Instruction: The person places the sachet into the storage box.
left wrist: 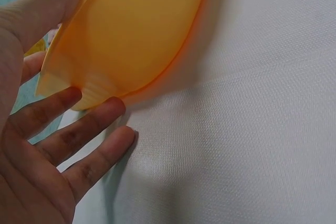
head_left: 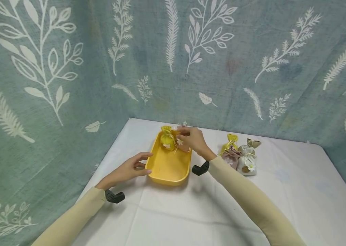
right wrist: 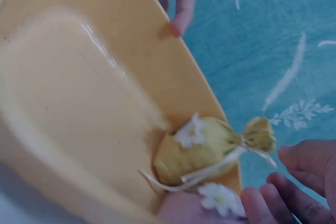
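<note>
A yellow tray (head_left: 168, 167) stands on the table. My left hand (head_left: 127, 171) is at its left side, fingertips touching the rim and outer wall; the left wrist view shows this hand (left wrist: 58, 119) with spread fingers against the tray (left wrist: 131, 30). In the tray's far end sits a yellow pouch (head_left: 167, 140) with a white flower, beside a pink pouch (head_left: 183, 145). My right hand (head_left: 196, 140) is over the pink pouch's top, a gap showing between thumb and forefinger. In the right wrist view, its fingers (right wrist: 302, 182) are beside the yellow pouch (right wrist: 199, 150) and pink pouch (right wrist: 194, 209).
Right of the tray, a second yellow pouch (head_left: 232, 143), another pink pouch (head_left: 230, 159) and a whitish pouch (head_left: 246, 160) stand close together on the white-covered table (head_left: 283, 191). A green curtain (head_left: 160, 89) with white leaf patterns hangs behind and to the left.
</note>
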### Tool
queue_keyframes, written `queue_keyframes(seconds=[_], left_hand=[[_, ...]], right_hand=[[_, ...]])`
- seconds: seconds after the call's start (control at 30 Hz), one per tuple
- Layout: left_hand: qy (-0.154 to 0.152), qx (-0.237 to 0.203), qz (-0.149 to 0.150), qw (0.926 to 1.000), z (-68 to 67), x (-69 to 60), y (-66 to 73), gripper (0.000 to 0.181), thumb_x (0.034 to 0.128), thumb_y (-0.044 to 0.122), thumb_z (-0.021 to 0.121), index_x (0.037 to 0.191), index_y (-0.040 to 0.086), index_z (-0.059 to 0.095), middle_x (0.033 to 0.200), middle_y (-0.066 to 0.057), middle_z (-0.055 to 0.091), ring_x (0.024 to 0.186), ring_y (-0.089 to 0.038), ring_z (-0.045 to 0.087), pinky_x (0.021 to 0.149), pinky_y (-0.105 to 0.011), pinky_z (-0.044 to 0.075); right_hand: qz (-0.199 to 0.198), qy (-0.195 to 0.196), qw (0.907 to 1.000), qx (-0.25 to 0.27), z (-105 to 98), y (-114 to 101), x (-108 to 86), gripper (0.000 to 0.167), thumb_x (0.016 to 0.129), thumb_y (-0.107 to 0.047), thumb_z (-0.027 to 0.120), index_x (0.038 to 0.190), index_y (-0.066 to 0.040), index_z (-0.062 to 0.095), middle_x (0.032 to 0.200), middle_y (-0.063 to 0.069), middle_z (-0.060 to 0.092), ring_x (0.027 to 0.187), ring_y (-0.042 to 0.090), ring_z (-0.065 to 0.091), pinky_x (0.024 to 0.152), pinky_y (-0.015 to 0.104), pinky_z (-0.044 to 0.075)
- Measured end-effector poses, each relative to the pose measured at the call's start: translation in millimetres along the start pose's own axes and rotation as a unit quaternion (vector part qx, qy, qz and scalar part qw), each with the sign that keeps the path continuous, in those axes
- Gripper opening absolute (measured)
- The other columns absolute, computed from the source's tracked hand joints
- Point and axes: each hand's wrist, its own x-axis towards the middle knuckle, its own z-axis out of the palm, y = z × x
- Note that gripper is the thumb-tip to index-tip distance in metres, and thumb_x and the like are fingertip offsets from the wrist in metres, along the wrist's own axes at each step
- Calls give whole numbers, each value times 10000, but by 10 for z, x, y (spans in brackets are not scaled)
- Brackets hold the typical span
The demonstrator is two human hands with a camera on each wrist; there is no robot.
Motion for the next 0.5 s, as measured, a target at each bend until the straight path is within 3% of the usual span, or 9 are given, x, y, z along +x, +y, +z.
queue_keyframes(seconds=[0.23, 0.5], left_hand=[[-66, 75, -32, 9999, -26, 46, 18, 752, 916, 405, 796, 1553, 278, 417, 1578, -67, 430, 1253, -269, 590, 1055, -481, 480], [-68, 94, -20, 9999, -31, 56, 14, 747, 918, 375, 800, 1554, 275, 419, 1568, -90, 435, 1252, -272, 594, 1024, -440, 511]], right_hand=[[-109, 46, 9999, -5, -354, 80, -164, 325, 990, -210, 725, 1294, -95, 722, 1142, 54, 741, 987, 210, 691, 806, 385, 593], [-334, 435, 9960, -705, -803, 236, -478, 312, 988, -259, 728, 1277, -144, 732, 1092, 79, 730, 1010, 258, 680, 781, 422, 573]])
